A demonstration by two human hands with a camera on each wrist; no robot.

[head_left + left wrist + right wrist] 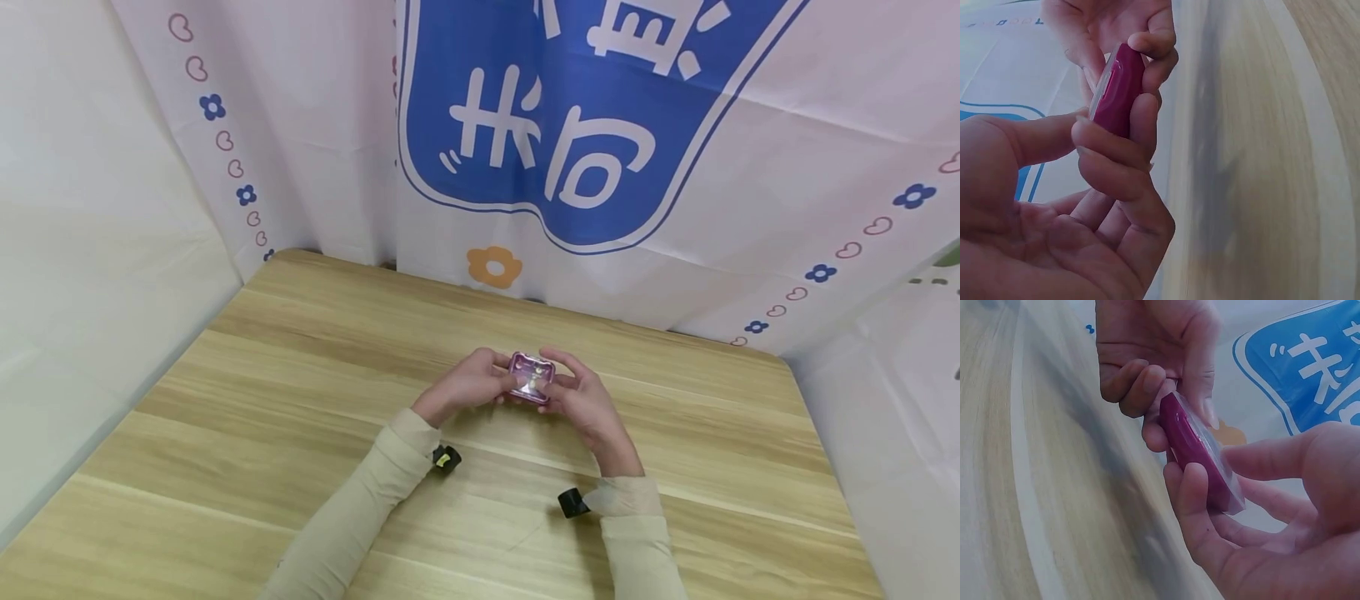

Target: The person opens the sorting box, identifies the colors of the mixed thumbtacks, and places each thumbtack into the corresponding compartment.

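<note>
A small, square magenta case (534, 364) with a see-through top is held up over the table between both hands. Small pale and yellowish shapes show through its top in the head view. My left hand (474, 381) grips one side, with the thumb on the clear face and curled fingers behind. On the opposite side, my right hand (588, 406) pinches it the same way. The left wrist view shows the thick magenta side of the case (1124, 94) edge-on. From the right wrist, the case (1190, 437) appears tilted, its clear face toward the thumbs.
A wood-grain table (337, 350) lies beneath the hands. Behind it hangs a white cloth with a blue printed sign (495, 183) and an orange flower (495, 267). Plain white cloth (90, 250) borders the left side. Black wrist cameras (573, 503) sit on both sleeves.
</note>
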